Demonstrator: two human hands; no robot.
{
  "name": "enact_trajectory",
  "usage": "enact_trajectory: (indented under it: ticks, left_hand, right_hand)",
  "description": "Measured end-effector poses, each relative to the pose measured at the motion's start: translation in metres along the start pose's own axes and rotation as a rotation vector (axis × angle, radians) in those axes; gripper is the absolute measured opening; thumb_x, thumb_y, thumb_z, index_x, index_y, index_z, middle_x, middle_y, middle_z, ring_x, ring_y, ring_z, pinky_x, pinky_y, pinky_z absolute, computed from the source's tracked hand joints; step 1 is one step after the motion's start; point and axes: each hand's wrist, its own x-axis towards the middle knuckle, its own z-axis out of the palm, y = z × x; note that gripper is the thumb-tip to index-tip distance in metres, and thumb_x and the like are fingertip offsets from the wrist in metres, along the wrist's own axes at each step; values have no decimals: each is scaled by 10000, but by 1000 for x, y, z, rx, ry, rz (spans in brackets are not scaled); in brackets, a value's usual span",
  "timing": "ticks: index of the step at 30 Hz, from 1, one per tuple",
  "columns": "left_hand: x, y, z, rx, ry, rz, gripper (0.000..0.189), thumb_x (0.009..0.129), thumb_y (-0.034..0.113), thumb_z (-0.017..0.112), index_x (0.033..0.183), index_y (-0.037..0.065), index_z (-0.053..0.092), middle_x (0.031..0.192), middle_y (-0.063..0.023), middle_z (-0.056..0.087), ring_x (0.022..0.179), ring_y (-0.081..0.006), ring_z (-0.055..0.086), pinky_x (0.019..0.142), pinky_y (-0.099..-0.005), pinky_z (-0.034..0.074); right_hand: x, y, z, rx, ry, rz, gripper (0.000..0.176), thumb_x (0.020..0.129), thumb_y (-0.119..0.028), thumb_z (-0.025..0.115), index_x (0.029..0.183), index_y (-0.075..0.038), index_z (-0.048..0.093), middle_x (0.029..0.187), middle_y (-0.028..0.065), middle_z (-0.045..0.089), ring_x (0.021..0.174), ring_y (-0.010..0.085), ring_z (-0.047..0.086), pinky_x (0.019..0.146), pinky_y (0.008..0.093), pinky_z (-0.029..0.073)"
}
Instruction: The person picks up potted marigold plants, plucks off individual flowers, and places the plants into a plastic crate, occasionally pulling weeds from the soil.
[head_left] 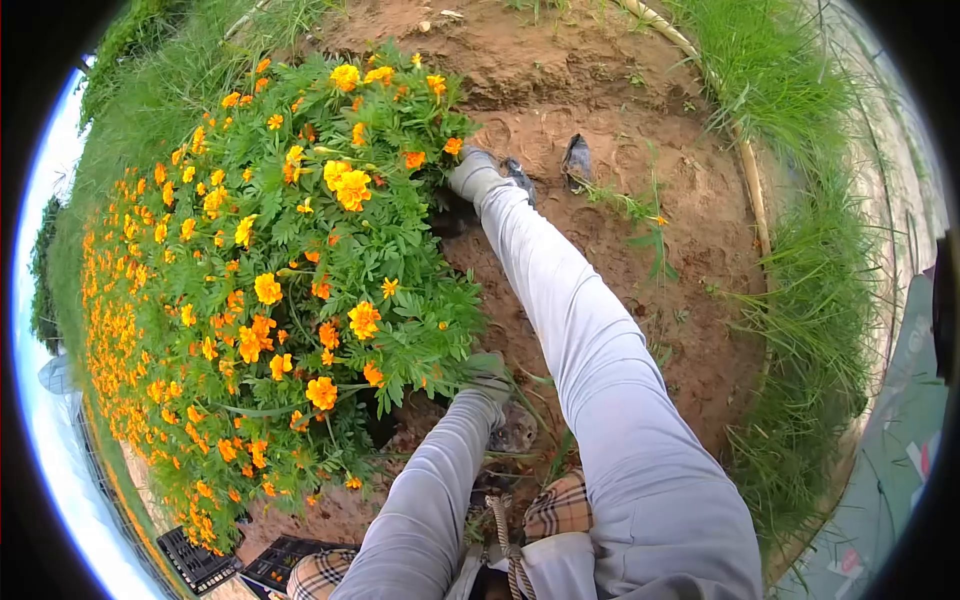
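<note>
My right hand (474, 172), in a greyish glove, reaches to the upper right edge of a marigold bush (385, 235) with orange and yellow flowers. Leaves hide its fingers. A small dark object (518, 178) lies right beside the wrist; I cannot make out its kind. Lower down, my left hand (488, 372), gloved too, is against the leaves at the bush's near right edge, its fingers also covered. Long pale grey sleeves cover both arms. Whatever either hand may hold is out of sight.
Reddish bare soil (630, 260) lies right of the bush, with a dark scrap (576, 162) on it. Tall grass (815, 300) and a pale pole (752, 190) border it. Black crates (195, 560) stand at the lower left, one holding flowers. A rope (505, 535) hangs near my body.
</note>
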Motion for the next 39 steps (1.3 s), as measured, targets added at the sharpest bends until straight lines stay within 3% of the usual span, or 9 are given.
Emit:
enact_trajectory:
  ticks: [4, 8, 17, 20, 22, 24, 29, 34, 39]
  left_hand:
    - [-2, 1, -3, 26, -52, -40, 422, 797, 293, 533, 1146, 55, 522, 1143, -199, 549, 1056, -345, 534, 924, -444, 392]
    - [30, -13, 43, -163, -16, -135, 534, 814, 341, 503, 1268, 69, 431, 1300, -188, 441, 1204, -325, 417, 1049, -406, 268]
    - [-38, -38, 17, 11, -203, 383, 646, 783, 473, 603, 1207, 2, 483, 1068, -233, 589, 1038, -324, 556, 860, -386, 448]
    - [-146, -45, -43, -140, -430, 655, 683, 776, 451, 638, 1262, 10, 449, 1119, -199, 579, 1050, -309, 552, 902, -378, 421]
    - [-210, -47, -81, -571, 33, 518, 694, 731, 416, 705, 1257, 35, 462, 1179, -165, 548, 1068, -302, 530, 956, -382, 377]
    - [-242, -45, -106, -325, 1115, 557, 659, 705, 353, 742, 1231, 50, 484, 1205, -138, 527, 1093, -274, 499, 978, -381, 355]
    - [-251, -83, -116, -285, 642, 425, 547, 733, 380, 672, 1183, 105, 530, 1168, -61, 553, 1127, -265, 466, 965, -426, 352]
    - [-171, -192, -17, -525, 891, 503, 371, 851, 322, 519, 1160, 120, 552, 1160, -93, 572, 1105, -294, 491, 932, -408, 388]
    - [-234, -205, -37, -809, 861, 263, 335, 858, 266, 528, 1148, 103, 563, 1119, -91, 601, 1043, -274, 540, 900, -383, 418]
  right_hand:
    - [-37, 61, -8, 143, 445, -379, 295, 878, -171, 470, 1145, -65, 537, 1152, 134, 563, 1065, 293, 521, 900, 354, 399]
    - [-140, 83, -63, 852, 505, -202, 262, 832, -79, 527, 1082, -5, 548, 1086, 120, 595, 994, 238, 545, 840, 334, 428]
    - [-279, 117, -66, 1057, 569, -128, 348, 798, -40, 595, 1135, -1, 516, 1052, 45, 578, 898, 187, 547, 817, 323, 452]
    - [-334, 70, -67, 875, 487, -96, 403, 775, -92, 664, 1136, 2, 513, 1066, 58, 583, 936, 202, 556, 811, 335, 466]
    - [-348, 44, -52, 585, 488, -237, 418, 781, -110, 669, 1148, 6, 505, 1089, 80, 589, 990, 213, 558, 825, 356, 473]
    - [-353, 9, -30, 777, 374, -405, 370, 828, -132, 614, 1157, -1, 508, 1126, 88, 590, 1038, 214, 547, 889, 351, 442]
    - [-406, -120, 10, 328, 206, -621, 294, 856, -170, 548, 1133, -72, 559, 1133, 84, 592, 1039, 239, 545, 914, 342, 416]
    - [-400, -174, 55, 50, -245, -841, 447, 834, -434, 492, 1132, -112, 579, 1127, 153, 589, 1013, 336, 550, 880, 396, 425]
    - [-442, -231, 23, -841, -109, -690, 469, 779, -434, 564, 1031, -42, 620, 950, 138, 652, 943, 287, 609, 800, 400, 483]
